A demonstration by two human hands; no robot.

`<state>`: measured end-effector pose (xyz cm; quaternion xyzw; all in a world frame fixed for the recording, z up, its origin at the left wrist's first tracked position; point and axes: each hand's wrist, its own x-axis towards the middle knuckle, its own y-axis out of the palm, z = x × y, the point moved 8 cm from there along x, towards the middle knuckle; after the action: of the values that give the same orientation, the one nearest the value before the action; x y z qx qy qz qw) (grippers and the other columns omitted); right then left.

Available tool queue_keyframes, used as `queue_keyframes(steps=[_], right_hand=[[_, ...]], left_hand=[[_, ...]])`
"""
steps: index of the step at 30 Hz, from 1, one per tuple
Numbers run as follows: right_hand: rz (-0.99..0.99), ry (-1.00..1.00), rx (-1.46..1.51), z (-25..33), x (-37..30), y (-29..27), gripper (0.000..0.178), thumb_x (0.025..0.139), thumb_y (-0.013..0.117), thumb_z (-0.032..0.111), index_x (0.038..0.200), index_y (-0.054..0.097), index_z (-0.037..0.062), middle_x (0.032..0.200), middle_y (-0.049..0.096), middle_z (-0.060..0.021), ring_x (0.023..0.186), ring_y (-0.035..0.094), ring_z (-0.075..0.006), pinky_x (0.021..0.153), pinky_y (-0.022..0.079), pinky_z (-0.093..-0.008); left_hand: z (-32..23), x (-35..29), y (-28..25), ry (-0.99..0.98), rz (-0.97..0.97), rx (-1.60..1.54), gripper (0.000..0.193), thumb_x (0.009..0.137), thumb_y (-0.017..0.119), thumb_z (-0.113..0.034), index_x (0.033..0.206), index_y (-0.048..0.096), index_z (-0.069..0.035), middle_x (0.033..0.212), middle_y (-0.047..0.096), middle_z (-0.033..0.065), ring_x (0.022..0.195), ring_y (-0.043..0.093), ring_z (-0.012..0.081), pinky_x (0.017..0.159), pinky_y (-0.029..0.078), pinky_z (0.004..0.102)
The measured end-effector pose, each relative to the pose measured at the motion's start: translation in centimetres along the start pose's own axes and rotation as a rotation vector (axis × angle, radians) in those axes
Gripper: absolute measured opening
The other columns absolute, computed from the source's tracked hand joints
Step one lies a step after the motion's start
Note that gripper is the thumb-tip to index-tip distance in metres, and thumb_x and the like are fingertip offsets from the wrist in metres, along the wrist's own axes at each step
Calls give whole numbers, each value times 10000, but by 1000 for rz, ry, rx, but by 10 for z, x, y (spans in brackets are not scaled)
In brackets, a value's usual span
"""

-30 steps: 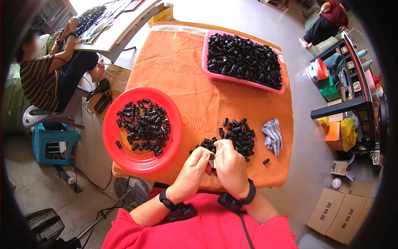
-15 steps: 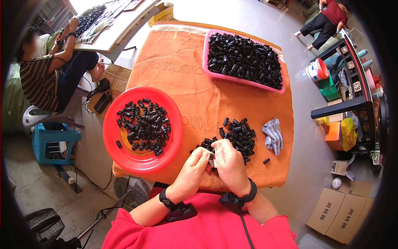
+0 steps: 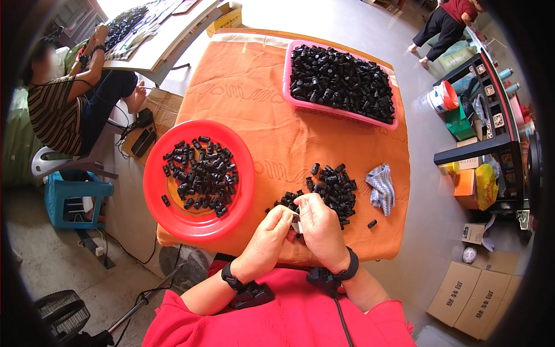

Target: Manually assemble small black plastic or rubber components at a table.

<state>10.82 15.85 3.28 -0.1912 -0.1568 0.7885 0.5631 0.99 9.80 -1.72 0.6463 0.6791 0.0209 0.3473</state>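
My left hand [image 3: 265, 243] and my right hand [image 3: 321, 229] meet at the table's near edge, fingertips pinched together. Between them shows a bit of a small black plastic piece [image 3: 295, 219], with something pale beside it; the fingers hide most of both. Right behind my hands lies a loose pile of black barrel-shaped pieces [image 3: 334, 191] that look like cord locks. To the left, a round red tray [image 3: 156, 205] holds many similar pieces. One single black piece [image 3: 372, 223] lies apart, right of my right hand.
A pink basket [image 3: 342, 117] heaped with black pieces stands at the table's far right. A blue-and-white cloth [image 3: 381, 189] lies on the orange tablecloth [image 3: 231, 75]. Another person [image 3: 63, 110] sits at a table on the left; a second person [image 3: 445, 26] is far right. Cardboard boxes [image 3: 474, 298] lie lower right.
My hands stay almost in the same place, still pinched together. The person at the far right has shifted a little left and upward in the view.
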Motion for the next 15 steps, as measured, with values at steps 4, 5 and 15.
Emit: queue_keyframes(steps=[4,5,15], right_hand=[[-79,-81,-198,5,-3,-3,152,1021,516,169,1024,588,36,598,579,-152,547,628,-291,499,459,-379],[-122,-159,-276,11,-4,-4,149,1021,515,170,1026,588,40,600,580,-151,543,627,-293,495,461,-386],[-163,-95,-61,2,5,-27,94,993,555,127,1034,596,53,659,620,-158,573,636,-303,510,470,-384]], left_hand=[[3,1,-2,-10,17,-4,171,1058,435,-166,948,516,-63,837,493,-18,772,457,73,716,411,242],[3,1,-2,-11,17,-4,171,1058,435,-166,948,516,-63,837,493,-18,772,457,73,716,411,242],[2,-10,19,-83,110,24,215,1067,423,-211,1012,564,-58,817,511,-2,759,465,76,718,402,218]])
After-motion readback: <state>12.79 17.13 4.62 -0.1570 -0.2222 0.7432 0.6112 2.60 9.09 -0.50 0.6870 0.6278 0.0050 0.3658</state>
